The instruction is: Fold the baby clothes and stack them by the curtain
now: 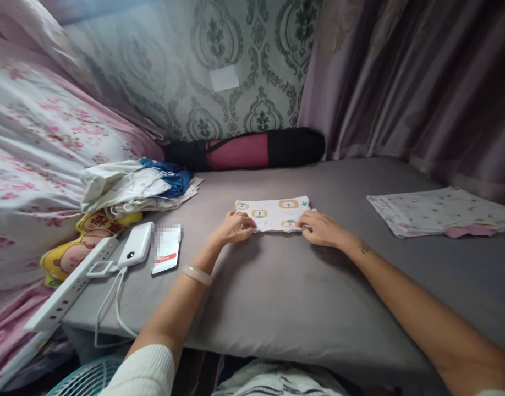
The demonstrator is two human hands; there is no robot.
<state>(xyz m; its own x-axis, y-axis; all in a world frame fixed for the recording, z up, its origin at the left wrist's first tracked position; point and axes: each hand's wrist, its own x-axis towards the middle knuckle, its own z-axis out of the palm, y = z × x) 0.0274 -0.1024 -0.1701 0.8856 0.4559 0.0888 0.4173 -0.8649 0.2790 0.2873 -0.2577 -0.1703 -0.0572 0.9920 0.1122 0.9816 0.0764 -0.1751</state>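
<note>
A small white cloth [273, 213] printed with orange and green figures lies folded into a flat rectangle on the grey bed sheet [285, 291]. My left hand [235, 226] grips its near left corner, fingers closed over the edge. At the near right corner, my right hand [322, 227] pinches the cloth between thumb and fingers. The undersides of both grips are hidden. A small white tag shows at the cloth's right edge beside my right hand.
Left stand a crumpled clothes pile [141, 184], a phone [167, 250], a white power bank [136, 243] with cables, and a power strip [71, 283]. Folded cloths [438, 209] lie at right. A black and pink long bag [244, 150] rests along the wall. A fan [87, 379] is below.
</note>
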